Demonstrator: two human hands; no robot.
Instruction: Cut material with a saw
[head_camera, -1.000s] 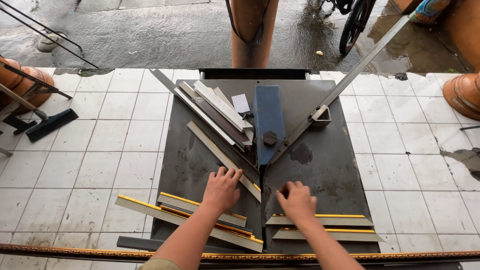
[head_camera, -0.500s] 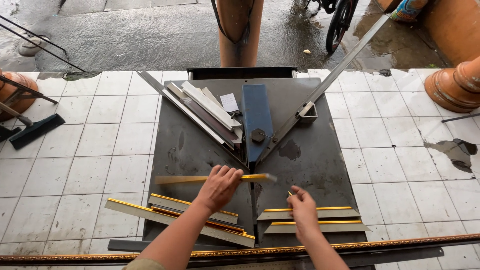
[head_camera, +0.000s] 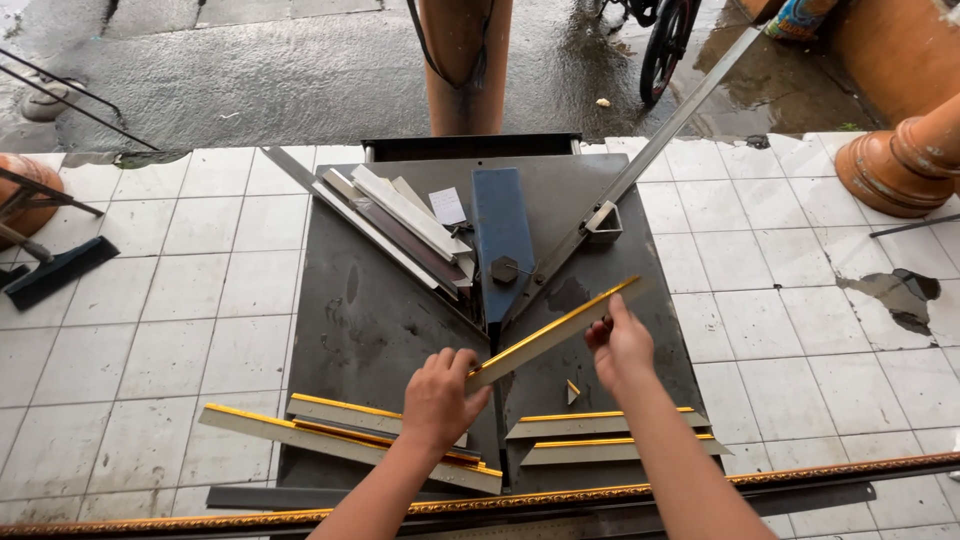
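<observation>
Gold-edged strip (head_camera: 555, 332) spans both hands – left hand (head_camera: 437, 397) clasps its near end, right hand (head_camera: 620, 345) pinches the far part. Below the grips lie cut pieces (head_camera: 610, 437) on the dark plate (head_camera: 370, 320).

White tiled floor beside a wet street

Wet pavement (head_camera: 300, 70) lies far; terracotta column bases (head_camera: 900, 165) stand right, daylight falls evenly.

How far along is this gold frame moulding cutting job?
Four mitred gold-edged strips lie cut, two at left, two at right. Left hand and right hand hold another gold-edged strip near the blue cutter blade. Uncut grey strips wait behind.
</observation>
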